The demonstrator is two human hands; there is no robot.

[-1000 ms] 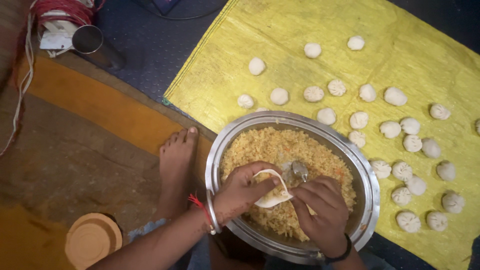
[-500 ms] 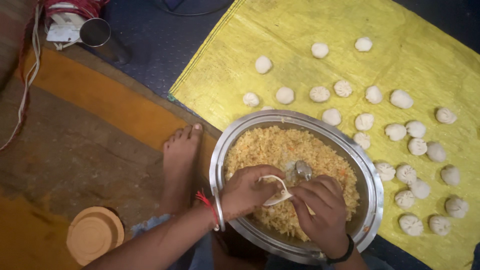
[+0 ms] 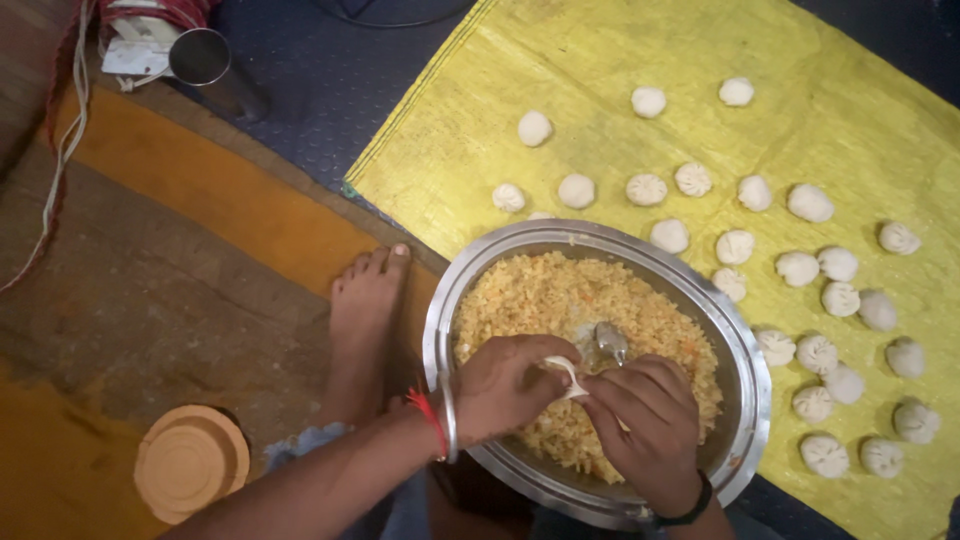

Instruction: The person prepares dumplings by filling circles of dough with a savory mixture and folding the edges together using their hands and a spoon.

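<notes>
A wide steel bowl (image 3: 745,345) full of yellow-orange filling (image 3: 545,295) sits in front of me. Over its near side, my left hand (image 3: 505,385) cups a thin white dough wrapper (image 3: 568,372). My right hand (image 3: 645,430) pinches the wrapper's edge from the right. A metal spoon (image 3: 605,343) lies in the filling just beyond my fingers. Several finished white dumplings (image 3: 735,246) lie in rows on the yellow sheet (image 3: 600,60) behind and to the right of the bowl.
My bare foot (image 3: 365,310) rests on the brown and orange floor mat left of the bowl. A round orange lid (image 3: 190,462) lies at the lower left. A steel cup (image 3: 200,57) and cords sit at the top left.
The wrapper has gone from an open flat disc to a tighter folded shape between my fingers. Both hands stay over the bowl; the camera view shifted slightly.
</notes>
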